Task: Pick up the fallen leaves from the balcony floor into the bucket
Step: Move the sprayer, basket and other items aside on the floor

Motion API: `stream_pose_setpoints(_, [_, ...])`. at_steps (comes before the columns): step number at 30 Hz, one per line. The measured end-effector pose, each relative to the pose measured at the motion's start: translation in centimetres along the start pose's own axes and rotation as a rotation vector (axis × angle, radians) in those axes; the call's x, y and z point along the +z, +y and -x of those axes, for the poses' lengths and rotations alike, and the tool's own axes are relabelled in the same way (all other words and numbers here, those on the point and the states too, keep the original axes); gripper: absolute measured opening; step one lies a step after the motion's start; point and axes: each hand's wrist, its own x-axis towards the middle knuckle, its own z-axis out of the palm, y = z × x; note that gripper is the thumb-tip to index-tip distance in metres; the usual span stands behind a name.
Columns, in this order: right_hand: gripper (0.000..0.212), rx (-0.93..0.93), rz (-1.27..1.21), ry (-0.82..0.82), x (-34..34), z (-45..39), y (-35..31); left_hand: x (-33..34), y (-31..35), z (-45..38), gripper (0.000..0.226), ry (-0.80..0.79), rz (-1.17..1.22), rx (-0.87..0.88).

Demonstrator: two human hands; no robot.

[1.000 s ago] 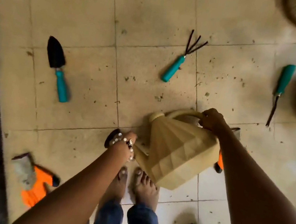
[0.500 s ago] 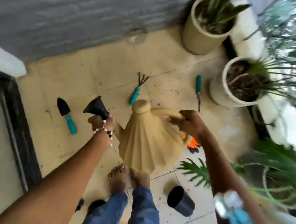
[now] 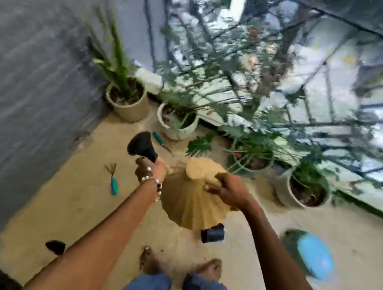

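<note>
I hold a tan faceted watering can (image 3: 191,200) above the tiled balcony floor (image 3: 91,199). My right hand (image 3: 227,188) grips its curved handle at the top. My left hand (image 3: 150,169), with a bead bracelet at the wrist, grips the spout just below the black rose head (image 3: 141,144). A blue and dark green round container (image 3: 311,254), blurred, sits on the floor at the right. No fallen leaves can be made out on the blurred floor.
Several potted plants (image 3: 127,99) line the far edge under the railing (image 3: 322,72). A grey wall (image 3: 27,68) stands on the left. A teal-handled hand rake (image 3: 113,180), a teal tool (image 3: 161,141) and a small black pot (image 3: 212,233) lie on the floor. My bare feet (image 3: 149,261) stand below.
The view has swung up from the floor to the plants and railing. Both hands have kept their hold on the watering can, which has risen and now points toward the pots.
</note>
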Motion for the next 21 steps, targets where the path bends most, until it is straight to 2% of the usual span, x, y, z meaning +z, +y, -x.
stream_pose_setpoints(3, [0.037,0.101,-0.087,0.144,-4.2,5.9,6.0,5.3,2.9,8.2,0.048,-0.161,-0.414,0.288])
stream_pose_setpoints(5, [0.049,0.185,-0.190,0.276,-6.3,10.6,10.3,9.2,3.6,13.7,0.058,-0.233,-0.570,0.579])
stream_pose_setpoints(8, [0.036,0.284,-0.285,0.494,-8.7,17.5,16.8,15.0,4.4,21.3,0.060,-0.445,-0.601,0.976])
stream_pose_setpoints(10, [0.028,0.368,-0.327,0.613,-9.8,22.4,20.8,19.5,4.8,26.1,0.078,-0.672,-0.656,1.164])
stream_pose_setpoints(12, [0.023,0.438,-0.371,0.713,-10.4,27.1,24.3,23.8,5.1,31.0,0.090,-0.836,-0.812,1.382])
stream_pose_setpoints(14, [0.022,0.505,-0.377,0.774,-10.8,31.4,27.5,27.5,4.9,35.9,0.089,-0.980,-0.940,1.556])
stream_pose_setpoints(16, [0.022,0.576,-0.385,0.809,-11.0,35.4,30.4,31.1,4.1,40.0,0.091,-1.078,-0.953,1.665])
stream_pose_setpoints(21, [0.029,0.736,-0.471,0.901,-10.6,43.0,36.9,39.8,0.7,48.6,0.089,-1.173,-1.078,1.897])
